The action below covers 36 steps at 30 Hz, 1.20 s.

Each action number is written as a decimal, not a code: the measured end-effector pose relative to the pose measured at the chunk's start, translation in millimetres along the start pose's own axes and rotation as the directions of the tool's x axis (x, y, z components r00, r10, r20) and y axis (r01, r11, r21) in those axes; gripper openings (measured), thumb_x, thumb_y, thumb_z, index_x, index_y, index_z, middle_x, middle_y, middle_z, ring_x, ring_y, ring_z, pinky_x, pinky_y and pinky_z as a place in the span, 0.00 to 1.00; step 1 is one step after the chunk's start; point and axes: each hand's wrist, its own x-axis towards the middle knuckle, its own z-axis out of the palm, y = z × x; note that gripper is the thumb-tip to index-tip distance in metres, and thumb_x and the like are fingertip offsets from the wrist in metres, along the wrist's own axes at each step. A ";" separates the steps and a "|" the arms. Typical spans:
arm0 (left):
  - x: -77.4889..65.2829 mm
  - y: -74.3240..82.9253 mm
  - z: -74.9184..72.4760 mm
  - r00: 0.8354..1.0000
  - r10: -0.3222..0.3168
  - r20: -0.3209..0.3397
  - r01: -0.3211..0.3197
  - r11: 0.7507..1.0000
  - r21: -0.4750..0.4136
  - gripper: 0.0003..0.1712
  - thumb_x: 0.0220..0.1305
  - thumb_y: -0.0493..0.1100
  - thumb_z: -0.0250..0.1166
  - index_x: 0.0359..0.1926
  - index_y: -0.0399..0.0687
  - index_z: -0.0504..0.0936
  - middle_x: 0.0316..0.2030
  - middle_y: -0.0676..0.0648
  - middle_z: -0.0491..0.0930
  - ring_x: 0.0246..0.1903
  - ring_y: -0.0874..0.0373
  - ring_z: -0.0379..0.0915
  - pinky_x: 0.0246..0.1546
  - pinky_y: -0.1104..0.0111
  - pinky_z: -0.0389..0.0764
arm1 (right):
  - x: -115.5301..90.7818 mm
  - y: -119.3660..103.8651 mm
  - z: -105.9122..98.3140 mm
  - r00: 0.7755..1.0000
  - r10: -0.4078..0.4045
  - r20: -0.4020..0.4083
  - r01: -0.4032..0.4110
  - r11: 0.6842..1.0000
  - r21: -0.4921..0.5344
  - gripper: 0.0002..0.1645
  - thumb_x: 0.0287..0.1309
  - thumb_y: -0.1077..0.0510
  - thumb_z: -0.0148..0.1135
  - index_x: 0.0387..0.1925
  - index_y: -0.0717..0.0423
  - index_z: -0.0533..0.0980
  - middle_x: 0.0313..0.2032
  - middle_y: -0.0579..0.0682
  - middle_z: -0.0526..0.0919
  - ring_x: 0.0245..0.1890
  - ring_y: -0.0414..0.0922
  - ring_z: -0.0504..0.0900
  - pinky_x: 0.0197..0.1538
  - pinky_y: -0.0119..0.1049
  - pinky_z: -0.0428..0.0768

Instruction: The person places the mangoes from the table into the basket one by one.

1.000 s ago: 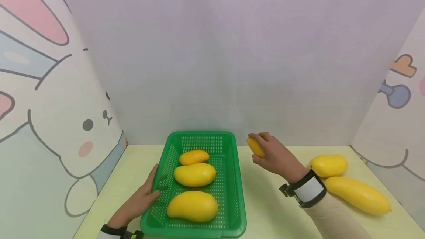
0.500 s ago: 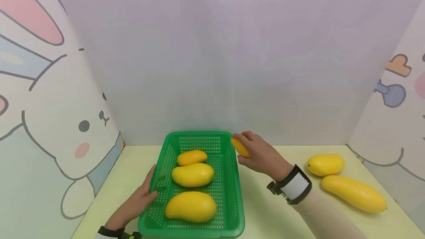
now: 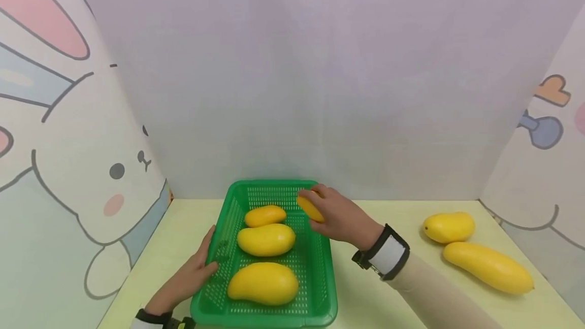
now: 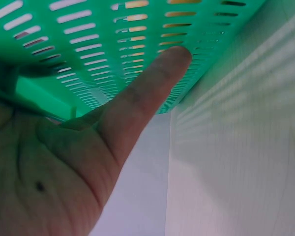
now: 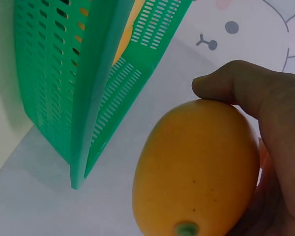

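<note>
Left hand [image 3: 189,274] rests straight-fingered against one green basket [image 3: 265,321]; right hand [image 3: 344,219] grips one yellow fruit [image 5: 196,162] above it. From here I count three fruits [image 3: 266,240] inside, two others [image 3: 488,267] on the worktop [image 3: 361,293].

no text, labels or numbers can be read

- The right hand [image 3: 343,217] is raised, back upward, its digits bent in a grip.
- The sleeved right forearm [image 3: 439,288] slants in from the lower right.
- The left hand [image 3: 194,272] sits lower, thumb spread from its fingers.
</note>
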 end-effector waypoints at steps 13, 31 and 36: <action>-0.7 0.9 -1.1 1.000 -0.024 0.007 0.024 1.000 -0.004 0.45 0.71 0.41 0.46 0.70 0.59 0.21 0.68 0.28 0.35 0.39 0.46 0.76 0.35 0.59 0.79 | 13.9 -17.5 9.5 0.994 -0.051 0.101 0.054 0.998 -0.024 0.37 0.53 0.53 0.62 0.65 0.45 0.61 0.54 0.50 0.68 0.41 0.42 0.69 0.38 0.32 0.74; 0.6 -1.6 -2.6 1.000 -0.012 0.011 0.012 1.000 -0.003 0.46 0.69 0.38 0.46 0.70 0.55 0.21 0.68 0.27 0.33 0.39 0.47 0.76 0.35 0.60 0.79 | 39.5 -28.6 20.9 0.982 -0.131 0.135 0.135 0.991 -0.024 0.34 0.54 0.54 0.60 0.63 0.45 0.63 0.51 0.49 0.70 0.39 0.41 0.68 0.39 0.32 0.72; 0.1 -0.2 -2.2 1.000 -0.012 0.011 0.012 1.000 0.005 0.46 0.70 0.38 0.46 0.70 0.55 0.21 0.68 0.27 0.34 0.39 0.47 0.76 0.35 0.60 0.79 | 49.0 -33.0 24.0 0.975 -0.142 0.169 0.151 0.988 -0.036 0.35 0.53 0.54 0.61 0.64 0.45 0.63 0.51 0.50 0.71 0.38 0.41 0.69 0.38 0.32 0.72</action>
